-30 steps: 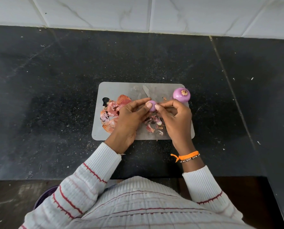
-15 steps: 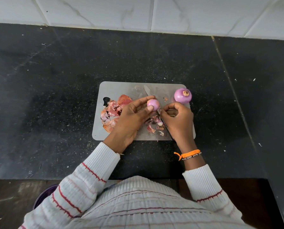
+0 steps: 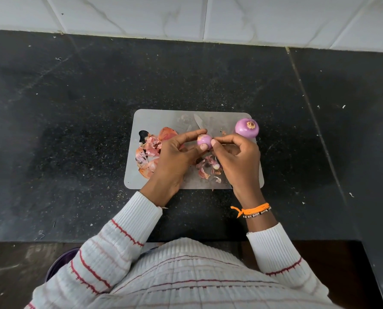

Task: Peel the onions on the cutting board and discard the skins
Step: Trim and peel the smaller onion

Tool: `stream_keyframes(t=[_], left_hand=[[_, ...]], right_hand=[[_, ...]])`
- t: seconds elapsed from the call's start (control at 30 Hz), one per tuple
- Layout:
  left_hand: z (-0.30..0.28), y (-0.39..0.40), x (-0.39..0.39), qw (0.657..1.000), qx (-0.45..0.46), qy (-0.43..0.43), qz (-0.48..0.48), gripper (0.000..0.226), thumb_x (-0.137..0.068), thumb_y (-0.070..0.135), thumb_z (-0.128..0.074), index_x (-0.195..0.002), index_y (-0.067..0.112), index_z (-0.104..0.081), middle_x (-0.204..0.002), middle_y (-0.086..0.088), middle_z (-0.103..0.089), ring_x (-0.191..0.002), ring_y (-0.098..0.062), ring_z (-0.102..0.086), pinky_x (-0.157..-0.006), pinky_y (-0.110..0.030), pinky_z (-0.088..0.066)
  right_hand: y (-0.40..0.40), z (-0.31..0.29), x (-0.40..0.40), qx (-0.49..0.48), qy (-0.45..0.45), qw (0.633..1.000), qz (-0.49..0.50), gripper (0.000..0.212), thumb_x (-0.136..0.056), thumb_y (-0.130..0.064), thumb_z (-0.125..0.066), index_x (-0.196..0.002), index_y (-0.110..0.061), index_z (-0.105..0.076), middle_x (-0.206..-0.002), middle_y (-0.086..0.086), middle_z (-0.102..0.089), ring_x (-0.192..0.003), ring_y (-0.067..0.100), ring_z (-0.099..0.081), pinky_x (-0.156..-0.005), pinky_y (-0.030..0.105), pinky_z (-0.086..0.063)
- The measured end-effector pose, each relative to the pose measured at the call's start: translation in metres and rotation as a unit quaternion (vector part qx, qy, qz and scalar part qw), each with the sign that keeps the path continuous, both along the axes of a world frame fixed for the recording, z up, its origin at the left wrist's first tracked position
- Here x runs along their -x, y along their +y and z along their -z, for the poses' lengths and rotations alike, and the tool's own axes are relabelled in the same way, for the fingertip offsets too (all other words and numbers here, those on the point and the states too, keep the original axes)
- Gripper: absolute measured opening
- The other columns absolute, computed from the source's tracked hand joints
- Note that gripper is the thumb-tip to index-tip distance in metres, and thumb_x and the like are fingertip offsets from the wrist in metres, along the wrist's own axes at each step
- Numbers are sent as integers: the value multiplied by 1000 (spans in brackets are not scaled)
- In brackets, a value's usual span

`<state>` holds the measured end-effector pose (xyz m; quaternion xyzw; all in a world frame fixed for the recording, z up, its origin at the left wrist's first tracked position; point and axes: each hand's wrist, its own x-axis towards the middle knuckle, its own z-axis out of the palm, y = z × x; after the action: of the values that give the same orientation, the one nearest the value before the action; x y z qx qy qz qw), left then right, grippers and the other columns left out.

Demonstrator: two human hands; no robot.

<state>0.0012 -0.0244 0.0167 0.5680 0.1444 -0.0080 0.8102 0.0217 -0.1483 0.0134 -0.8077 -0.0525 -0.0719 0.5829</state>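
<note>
A small purple onion (image 3: 204,141) is held above the grey cutting board (image 3: 163,118), pinched between the thumb and fingers of my left hand (image 3: 177,156). My right hand (image 3: 237,157) touches the onion's right side with its thumb and fingertips; a knife blade (image 3: 199,124) points away from it across the board, its handle hidden. A larger peeled purple onion (image 3: 246,128) stands at the board's far right corner. Orange-pink skins (image 3: 149,152) lie heaped on the board's left, and smaller skin scraps (image 3: 207,169) lie under my hands.
The board rests on a dark speckled stone counter (image 3: 74,130) backed by white wall tiles (image 3: 186,16). A purple container rim (image 3: 58,263) shows below the counter edge at the lower left. Small white flecks dot the counter on the right.
My right hand drew back from the small onion and then returned to touch it. My left hand kept hold of the onion and turned it slightly.
</note>
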Motion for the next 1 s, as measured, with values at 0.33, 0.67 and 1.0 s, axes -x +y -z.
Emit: stream_keyframes(t=[0.33, 0.67, 1.0], left_hand=[[4, 0, 0, 999, -36, 1, 12, 33, -79, -5, -63, -111, 2, -63, -101, -8, -70, -87, -16, -69, -77, -25, -57], [1, -1, 0, 1000, -25, 14, -7, 31, -79, -4, -63, -110, 2, -64, -98, -9, -70, -86, -16, -69, -78, -26, -57], [0, 3, 1, 999, -44, 22, -12, 33, -76, 0, -68, -109, -2, -65, -97, -11, -70, -83, -16, -69, -76, -25, -57]], right_hand=[[-1, 3, -2, 49, -32, 998, 13, 7, -77, -8, -72, -72, -9, -67, -62, -17, -59, -61, -2, -62, -66, 14, -52], [-6, 7, -1, -35, 51, 998, 3, 9, -86, -13, -64, -84, -20, -69, -83, 3, -72, -79, 14, -70, -74, 36, -59], [-4, 5, -1, 75, -66, 995, -5, 4, -82, -8, -69, -84, -4, -70, -78, 6, -70, -72, 11, -65, -66, 16, -53]])
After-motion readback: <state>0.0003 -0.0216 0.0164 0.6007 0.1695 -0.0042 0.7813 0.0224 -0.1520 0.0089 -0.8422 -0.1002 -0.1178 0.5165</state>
